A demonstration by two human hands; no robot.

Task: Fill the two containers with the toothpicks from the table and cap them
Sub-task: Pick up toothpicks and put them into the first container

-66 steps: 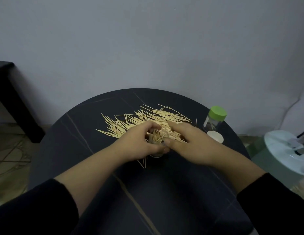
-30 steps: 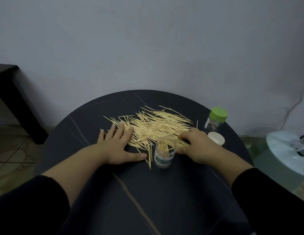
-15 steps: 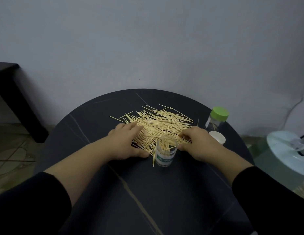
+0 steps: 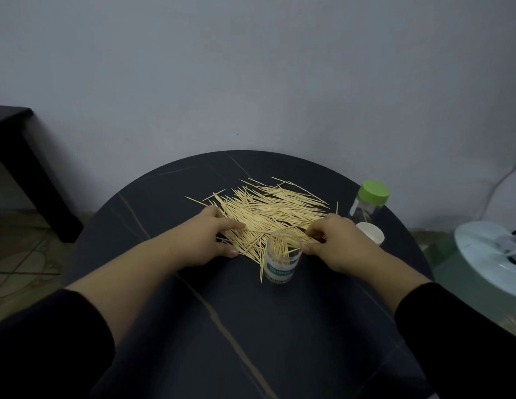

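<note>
A loose pile of toothpicks covers the middle of the round dark table. In front of it stands an uncapped clear container with a green label and some toothpicks inside. My left hand rests on the pile's left edge, fingers curled against the sticks. My right hand lies right of the container, fingertips pinching toothpicks at the pile's right side. A second clear container with a green cap stands at the table's right edge, with a white cap lying just in front of it.
A grey wall rises close behind the table. A dark piece of furniture stands at the left. A white and pale green appliance sits low on the right, beyond the table's rim.
Both hands left the open container and went to the pile. My left hand swept the left side of the toothpicks inward and curled; my right hand closed its fingertips on sticks at the right.
</note>
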